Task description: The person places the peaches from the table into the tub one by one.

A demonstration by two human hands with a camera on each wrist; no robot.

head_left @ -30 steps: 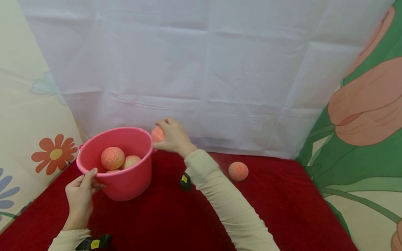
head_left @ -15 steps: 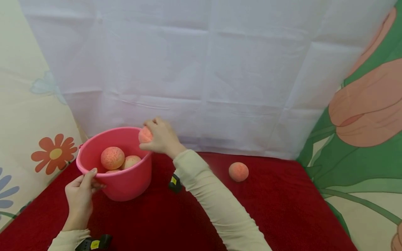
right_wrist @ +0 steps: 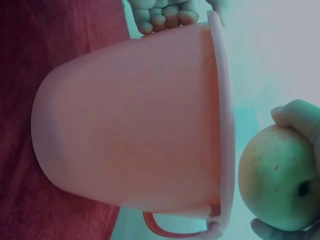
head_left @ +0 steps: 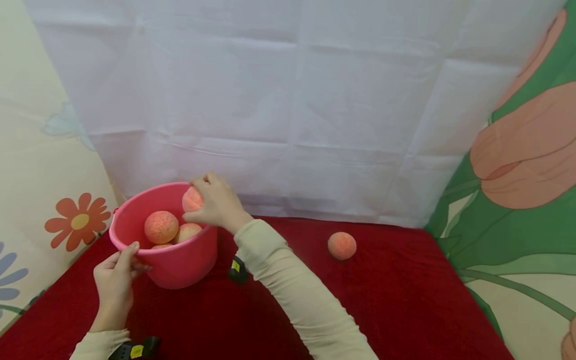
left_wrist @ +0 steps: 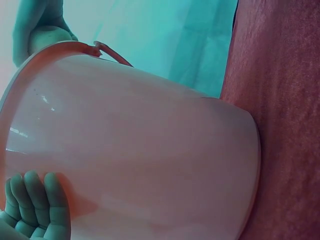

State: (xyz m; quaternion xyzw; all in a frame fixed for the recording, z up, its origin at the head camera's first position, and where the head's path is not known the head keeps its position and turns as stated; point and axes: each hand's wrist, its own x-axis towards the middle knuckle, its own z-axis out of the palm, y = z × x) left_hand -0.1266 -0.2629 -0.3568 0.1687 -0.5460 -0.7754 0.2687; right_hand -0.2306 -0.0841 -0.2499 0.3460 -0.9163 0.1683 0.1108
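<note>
A pink bucket (head_left: 182,265) stands at the left of the red cloth, with several peaches inside; a speckled peach (head_left: 161,227) lies on top and a paler one (head_left: 188,231) beside it. My left hand (head_left: 113,282) pinches the near-left rim, thumb over the edge and fingers against the outer wall. Above the bucket's right side, my right hand (head_left: 219,202) grips a pinkish-orange peach (head_left: 192,199). In the right wrist view that peach (right_wrist: 275,175) shows red flecks and a dark spot, just beyond the rim. Another peach (head_left: 342,245) rests on the cloth to the right.
Red cloth (head_left: 405,295) covers the table. A white sheet (head_left: 288,100) hangs behind it, with flower-printed cloths (head_left: 517,200) at the sides. The bucket's handle (right_wrist: 165,230) hangs on its outer side in the right wrist view.
My right hand has carried its peach leftward, from beside the bucket's right rim to over the opening. My left hand, the bucket and the peach on the cloth have stayed put.
</note>
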